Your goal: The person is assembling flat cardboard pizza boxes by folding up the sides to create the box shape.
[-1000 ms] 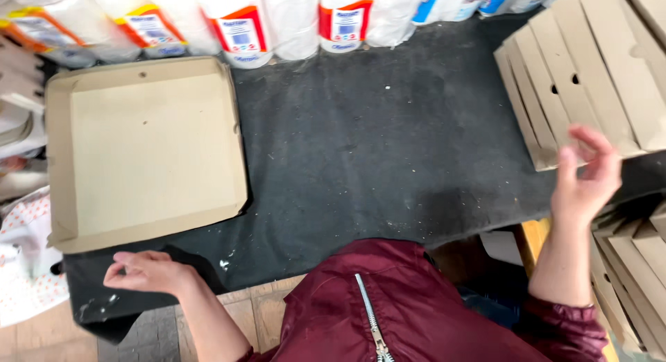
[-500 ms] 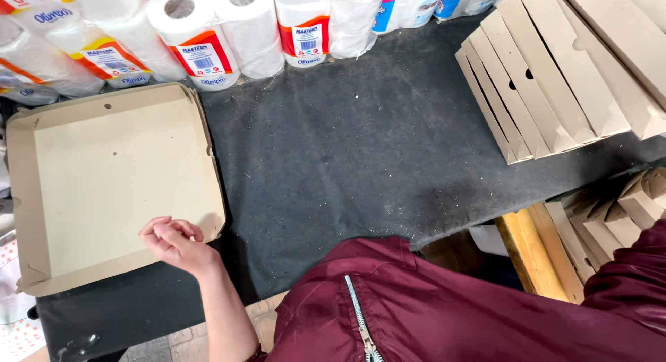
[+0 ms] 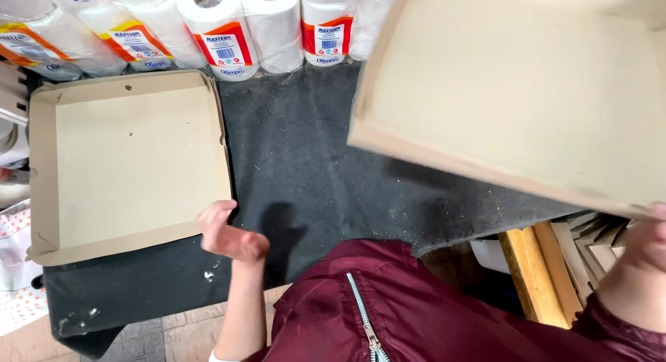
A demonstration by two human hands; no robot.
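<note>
There is only one view, from the person's head. It looks steeply down, quite near, at the dark table [image 3: 305, 168] and the own chest.

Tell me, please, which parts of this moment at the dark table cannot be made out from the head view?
- Right hand: cut off by the frame edge; its grip on the lifted cardboard sheet is hidden.
- Lifted sheet: motion-blurred, covering the table beneath it.
- Left hand: palm turned away; contact with the folded box tray is unclear.
- Paper rolls: tops cropped.
</note>
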